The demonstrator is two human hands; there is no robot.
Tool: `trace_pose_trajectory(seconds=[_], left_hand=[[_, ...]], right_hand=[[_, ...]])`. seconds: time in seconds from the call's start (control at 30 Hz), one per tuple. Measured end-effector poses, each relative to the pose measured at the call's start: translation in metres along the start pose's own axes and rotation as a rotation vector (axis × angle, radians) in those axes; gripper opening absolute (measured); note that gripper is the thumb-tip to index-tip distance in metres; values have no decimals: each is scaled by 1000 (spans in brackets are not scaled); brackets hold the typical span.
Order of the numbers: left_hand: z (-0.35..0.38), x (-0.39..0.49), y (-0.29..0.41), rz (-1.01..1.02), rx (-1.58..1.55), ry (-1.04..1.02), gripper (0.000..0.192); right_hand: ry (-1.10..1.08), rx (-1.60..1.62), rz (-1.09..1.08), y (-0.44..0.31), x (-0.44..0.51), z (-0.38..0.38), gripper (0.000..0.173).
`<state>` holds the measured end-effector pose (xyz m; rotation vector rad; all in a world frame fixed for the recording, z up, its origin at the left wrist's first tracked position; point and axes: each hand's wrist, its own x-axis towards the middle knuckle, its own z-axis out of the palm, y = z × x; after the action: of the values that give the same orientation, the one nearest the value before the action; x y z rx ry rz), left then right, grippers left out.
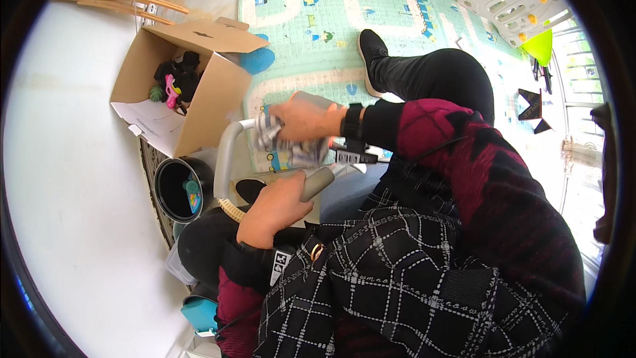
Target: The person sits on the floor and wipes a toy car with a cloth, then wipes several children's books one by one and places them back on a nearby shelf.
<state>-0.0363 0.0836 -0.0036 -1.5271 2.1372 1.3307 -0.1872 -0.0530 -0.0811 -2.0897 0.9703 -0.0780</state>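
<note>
My right hand is closed on a crumpled grey-and-white striped cloth, which is blurred. The cloth lies against a white and grey curved tube frame of an object whose kind I cannot tell. Nearer my body, my left hand grips a thick grey handle by its end. A beige ribbed piece shows to the left of that hand. Part of a flat grey thing with an orange edge is visible behind my right hand, mostly hidden.
An open cardboard box with black items and a pink toy stands on the left. Beside it is a black bucket holding a colourful toy. A printed play mat spreads ahead. Plastic fence panels stand at upper right, a teal container at lower left.
</note>
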Motion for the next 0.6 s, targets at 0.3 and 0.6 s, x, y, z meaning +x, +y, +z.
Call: trace_pose_trajectory(seconds=[0.3, 0.6], left_hand=[[8, 3, -8, 8, 28, -92, 41], [5, 4, -5, -9, 8, -131, 31]], right_hand=[[98, -187, 401, 108, 29, -36, 34], [-100, -3, 43, 8, 2, 5, 35]])
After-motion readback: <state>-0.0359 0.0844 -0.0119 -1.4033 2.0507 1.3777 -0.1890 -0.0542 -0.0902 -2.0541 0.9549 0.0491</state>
